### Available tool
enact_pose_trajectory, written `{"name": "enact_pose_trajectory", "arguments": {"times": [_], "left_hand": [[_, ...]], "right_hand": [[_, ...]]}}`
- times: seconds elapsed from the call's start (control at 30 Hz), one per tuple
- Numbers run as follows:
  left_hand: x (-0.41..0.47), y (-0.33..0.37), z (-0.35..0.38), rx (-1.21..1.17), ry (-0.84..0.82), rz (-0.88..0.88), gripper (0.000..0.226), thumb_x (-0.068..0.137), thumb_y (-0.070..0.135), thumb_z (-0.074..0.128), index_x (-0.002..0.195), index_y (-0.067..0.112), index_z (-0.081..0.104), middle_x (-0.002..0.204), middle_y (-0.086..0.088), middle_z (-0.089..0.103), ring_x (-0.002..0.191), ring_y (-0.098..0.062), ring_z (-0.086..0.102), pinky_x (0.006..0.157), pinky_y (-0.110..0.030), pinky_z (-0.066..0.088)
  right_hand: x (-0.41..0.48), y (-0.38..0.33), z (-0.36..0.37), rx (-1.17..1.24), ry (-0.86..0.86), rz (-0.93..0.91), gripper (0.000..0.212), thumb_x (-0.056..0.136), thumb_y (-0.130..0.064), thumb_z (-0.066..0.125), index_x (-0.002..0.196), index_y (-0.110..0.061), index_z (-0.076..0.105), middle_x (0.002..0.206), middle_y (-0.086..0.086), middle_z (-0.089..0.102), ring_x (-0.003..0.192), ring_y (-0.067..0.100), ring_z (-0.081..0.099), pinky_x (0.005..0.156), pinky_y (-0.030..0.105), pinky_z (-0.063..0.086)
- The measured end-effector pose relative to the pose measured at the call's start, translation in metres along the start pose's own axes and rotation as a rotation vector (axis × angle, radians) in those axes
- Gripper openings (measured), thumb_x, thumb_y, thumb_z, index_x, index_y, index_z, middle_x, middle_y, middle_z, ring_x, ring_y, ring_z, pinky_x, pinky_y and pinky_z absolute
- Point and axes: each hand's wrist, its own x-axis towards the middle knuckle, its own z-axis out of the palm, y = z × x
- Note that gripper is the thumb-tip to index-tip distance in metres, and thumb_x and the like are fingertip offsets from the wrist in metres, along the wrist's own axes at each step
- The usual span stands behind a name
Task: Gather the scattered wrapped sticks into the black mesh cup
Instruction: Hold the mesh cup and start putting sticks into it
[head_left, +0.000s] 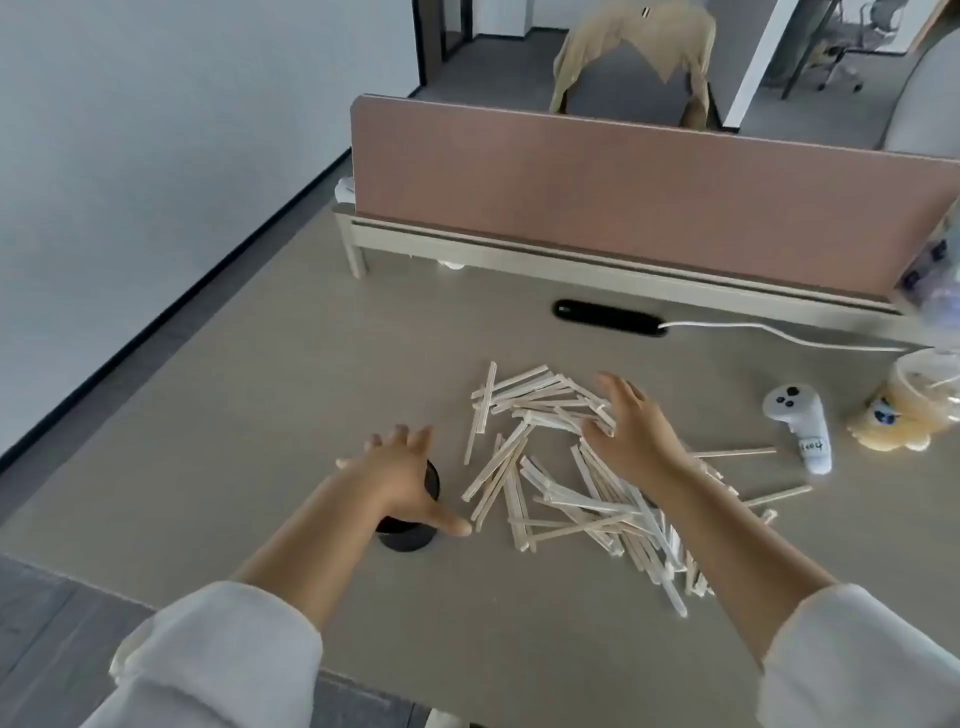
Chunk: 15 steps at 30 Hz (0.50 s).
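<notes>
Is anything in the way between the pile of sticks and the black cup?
Only the left hand itself. It is spread over the black mesh cup, covering its opening. The wrapped sticks lie just right of the cup on bare table, with nothing else between them. The right hand is already on the pile.

Black cup (408, 538), pale tan sticks (561, 499), pinkish-brown divider (623, 208), white sleeves (218, 660)

Beige desk (260, 364), pink divider (623, 208)
</notes>
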Motion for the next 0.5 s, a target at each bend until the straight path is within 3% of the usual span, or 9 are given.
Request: {"name": "enact_pose_trajectory", "arguments": {"times": [0.1, 0.2, 0.3, 0.43, 0.5], "left_hand": [[-0.008, -0.005, 0.011, 0.086, -0.05, -0.061, 0.128, 0.044, 0.059, 0.079, 0.141, 0.025, 0.003, 0.145, -0.005, 0.016, 0.13, -0.036, 0.024, 0.098, -0.055, 0.04], [-0.006, -0.004, 0.02, 0.071, 0.05, -0.081, 0.104, 0.052, 0.041, 0.079, 0.134, 0.017, 0.02, 0.131, -0.01, 0.025, 0.117, -0.036, 0.036, 0.088, -0.046, 0.048], [-0.001, 0.005, 0.022, 0.06, 0.158, -0.011, 0.09, 0.056, 0.04, 0.074, 0.129, 0.017, 0.027, 0.127, -0.01, 0.029, 0.114, -0.033, 0.036, 0.087, -0.044, 0.048], [0.004, 0.03, 0.023, 0.026, 0.297, 0.149, 0.097, 0.058, 0.044, 0.071, 0.138, 0.027, 0.019, 0.133, -0.009, 0.024, 0.12, -0.031, 0.029, 0.094, -0.041, 0.042], [0.007, 0.045, 0.022, -0.037, 0.348, 0.208, 0.099, 0.058, 0.046, 0.071, 0.139, 0.031, 0.017, 0.13, -0.008, 0.026, 0.119, -0.029, 0.029, 0.096, -0.04, 0.04]], "right_hand": [[-0.004, 0.017, 0.011, -0.114, -0.11, 0.101, 0.063, 0.089, -0.03, 0.055, 0.146, -0.021, 0.028, 0.151, 0.003, 0.036, 0.134, 0.028, 0.039, 0.104, 0.038, 0.038], [-0.011, 0.04, 0.019, -0.156, -0.202, 0.249, 0.068, 0.087, -0.028, 0.056, 0.147, -0.021, 0.024, 0.149, 0.007, 0.036, 0.131, 0.032, 0.042, 0.099, 0.04, 0.042], [-0.014, 0.062, 0.022, -0.172, -0.237, 0.432, 0.072, 0.084, -0.03, 0.058, 0.146, -0.014, 0.025, 0.145, 0.013, 0.038, 0.127, 0.036, 0.045, 0.095, 0.041, 0.046], [-0.024, 0.089, 0.025, -0.168, -0.253, 0.607, 0.079, 0.08, -0.039, 0.066, 0.141, -0.004, 0.031, 0.141, 0.017, 0.043, 0.121, 0.035, 0.051, 0.094, 0.039, 0.05], [-0.03, 0.1, 0.028, -0.158, -0.233, 0.64, 0.081, 0.081, -0.044, 0.064, 0.142, -0.003, 0.03, 0.14, 0.019, 0.044, 0.127, 0.036, 0.046, 0.101, 0.042, 0.045]]}}
